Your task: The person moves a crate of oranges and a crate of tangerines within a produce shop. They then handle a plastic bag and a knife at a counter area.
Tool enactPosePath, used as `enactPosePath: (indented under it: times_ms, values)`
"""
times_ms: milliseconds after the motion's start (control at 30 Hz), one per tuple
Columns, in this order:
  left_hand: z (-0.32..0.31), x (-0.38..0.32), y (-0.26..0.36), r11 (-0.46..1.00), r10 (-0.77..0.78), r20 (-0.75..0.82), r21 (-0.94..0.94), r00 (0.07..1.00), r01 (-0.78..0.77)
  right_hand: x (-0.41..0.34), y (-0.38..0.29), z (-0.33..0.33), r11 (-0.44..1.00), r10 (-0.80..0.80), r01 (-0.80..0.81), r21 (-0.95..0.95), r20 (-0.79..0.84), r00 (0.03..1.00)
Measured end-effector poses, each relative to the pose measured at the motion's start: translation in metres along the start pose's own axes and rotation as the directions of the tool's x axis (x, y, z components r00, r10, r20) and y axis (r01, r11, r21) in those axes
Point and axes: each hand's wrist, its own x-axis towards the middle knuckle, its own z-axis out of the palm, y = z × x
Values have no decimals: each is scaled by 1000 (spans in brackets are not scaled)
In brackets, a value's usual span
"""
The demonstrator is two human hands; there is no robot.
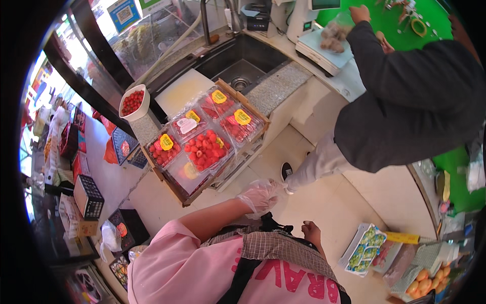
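My left hand, in a loose clear plastic glove, hangs just off the near right corner of a cardboard tray. Its fingers are bent; whether they hold anything is unclear. My bare right hand is in front of my body, fingers curled, with nothing visible in it. The tray lies partly over the counter by the sink and holds several clear punnets of raspberries. The nearest punnet shows its berries plainly; others bear yellow labels. A white bowl of small red fruit stands behind the tray's left end.
A co-worker stands at the right, one hand on a plastic bag of brown produce over a scale. Beyond the tray are a white cutting board and dark sink. Crates and boxed fruit stand at left and lower right.
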Motion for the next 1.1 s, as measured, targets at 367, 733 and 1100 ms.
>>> enactPosePath:
  times_ms: [367,733,1100]
  values:
    - [-105,-40,-24,870,-434,-892,-378,128,317,125,70,-64,985,-168,170,28,382,909]
    - [-81,-93,-43,666,-513,-851,-312,113,677,236,-58,-71,946,-154,265,-189,458,875]
    - [-160,-103,-124,801,-565,-373,-32,736,598,256,-134,7,682,-290,596,-423,592,752]
